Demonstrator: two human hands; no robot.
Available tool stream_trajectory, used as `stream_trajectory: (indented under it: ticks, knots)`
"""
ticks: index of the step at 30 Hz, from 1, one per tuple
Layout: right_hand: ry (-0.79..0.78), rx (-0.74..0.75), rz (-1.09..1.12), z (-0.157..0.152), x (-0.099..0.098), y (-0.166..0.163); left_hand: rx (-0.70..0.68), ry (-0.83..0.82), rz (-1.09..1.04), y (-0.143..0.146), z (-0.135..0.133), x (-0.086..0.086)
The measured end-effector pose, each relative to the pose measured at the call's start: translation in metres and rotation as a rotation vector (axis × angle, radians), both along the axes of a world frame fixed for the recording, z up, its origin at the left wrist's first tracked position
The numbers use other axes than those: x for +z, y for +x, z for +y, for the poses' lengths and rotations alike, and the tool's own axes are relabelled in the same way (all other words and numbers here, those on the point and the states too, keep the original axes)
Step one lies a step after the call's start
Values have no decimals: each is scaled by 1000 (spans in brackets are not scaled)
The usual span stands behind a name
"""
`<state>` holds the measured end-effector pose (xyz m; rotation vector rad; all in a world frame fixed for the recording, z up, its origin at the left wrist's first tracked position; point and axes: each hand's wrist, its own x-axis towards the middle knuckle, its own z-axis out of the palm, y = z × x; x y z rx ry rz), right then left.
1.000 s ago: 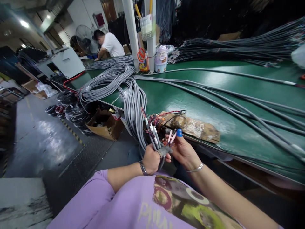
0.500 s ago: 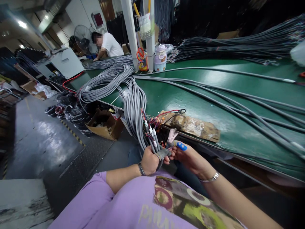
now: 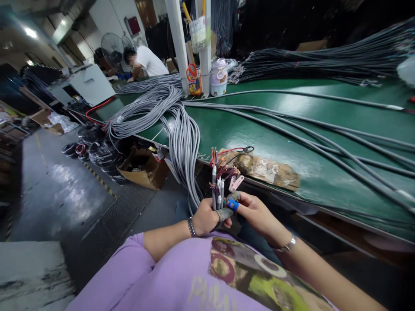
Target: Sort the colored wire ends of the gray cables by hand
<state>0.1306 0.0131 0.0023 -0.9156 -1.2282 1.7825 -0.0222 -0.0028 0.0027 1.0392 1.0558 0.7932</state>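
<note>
Here, the left hand [image 3: 207, 217] clasps a bundle of slim grey cables [image 3: 214, 190], multicoloured wire ends [image 3: 214, 157] upward, beside the glossy green table [image 3: 223, 134]; the right hand [image 3: 257, 214], blue-wrapped thumb [image 3: 232, 205] nearby, has a grip I cannot tell.

My L hand [image 3: 206, 216] hides the lower part of the grey cables [image 3: 214, 190]; can't tell what my R hand [image 3: 259, 211] pinches (wire ends [image 3: 231, 171] too tiny to count). Bench cables [image 3: 309, 148] & dark bundle [image 3: 324, 62] cut off at R edge, shirt lettering [image 3: 201, 293] blurry
</note>
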Motion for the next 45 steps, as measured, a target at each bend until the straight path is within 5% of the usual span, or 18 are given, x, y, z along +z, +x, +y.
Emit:
stream_trajectory:
  ticks: [10, 18, 24, 37, 45]
  knots:
    - [-199, -353, 167, 4, -18, 3, 271, -40, -227, 6, -2, -8]
    - [-272, -193, 389, 29, -10, 0, 312, -81, -249, 20, 3, 13]
    - [-321, -18, 477, 29, -8, -12, 313, -72, -233, 25, 9, 5]
    - [-311, -121, 382, 15, -27, 5, 286, -28, -179, 14, 2, -2]
    - [-112, -143, 133, -3, -17, 8, 243, -15, -116, 7, -1, -13]
